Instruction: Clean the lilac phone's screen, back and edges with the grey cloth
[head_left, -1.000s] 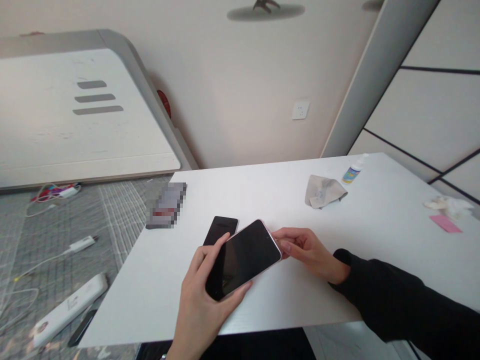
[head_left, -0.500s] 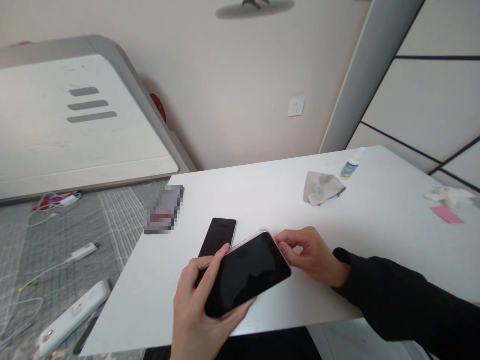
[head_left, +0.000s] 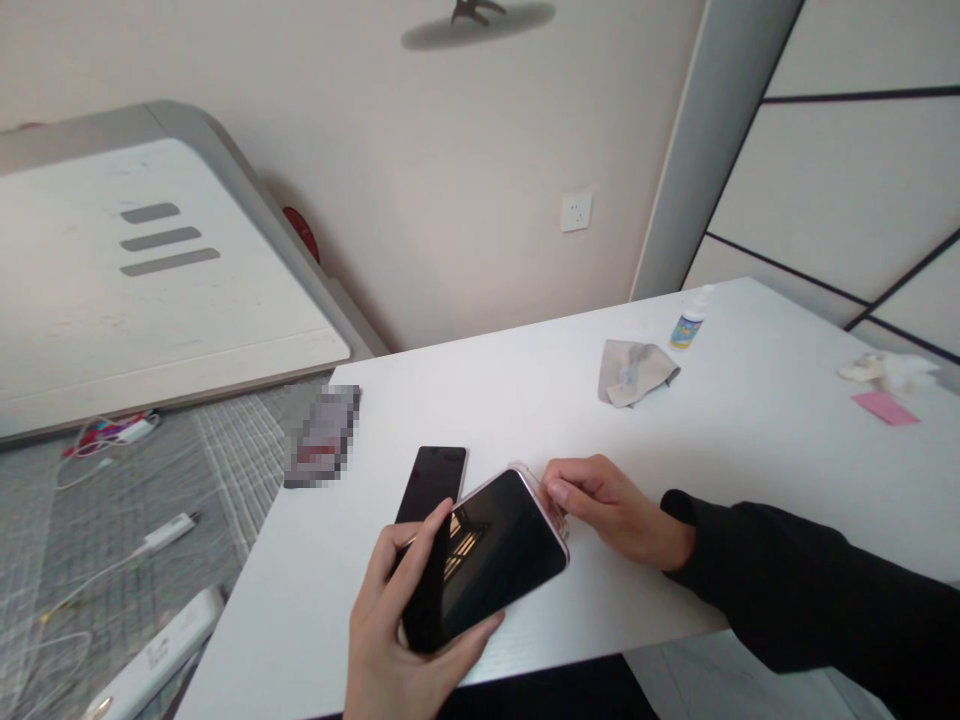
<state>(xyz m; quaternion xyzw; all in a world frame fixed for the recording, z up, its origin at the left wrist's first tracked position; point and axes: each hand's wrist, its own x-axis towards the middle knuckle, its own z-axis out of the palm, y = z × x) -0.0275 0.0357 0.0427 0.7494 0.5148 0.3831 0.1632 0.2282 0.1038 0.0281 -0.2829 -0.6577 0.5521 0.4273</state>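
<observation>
My left hand (head_left: 397, 630) grips a black-screened phone (head_left: 487, 555) with a pinkish rim, tilted over the white table (head_left: 750, 440). My right hand (head_left: 607, 505), in a black sleeve, pinches the phone's top right corner, where a thin clear edge shows. A second black phone (head_left: 431, 478) lies flat on the table just behind the held one.
A grey cloth (head_left: 634, 370) and a small bottle (head_left: 688, 325) sit at the back of the table. Crumpled tissue (head_left: 889, 370) and a pink slip (head_left: 885, 408) lie at the right edge. A blurred card (head_left: 321, 435) rests on the left corner. Cables and a white power bank (head_left: 161, 655) lie on the floor.
The held phone has dropped lower and tipped toward me, its screen now catching a reflection. My right fingers stayed at its top corner. The view shifted rightward.
</observation>
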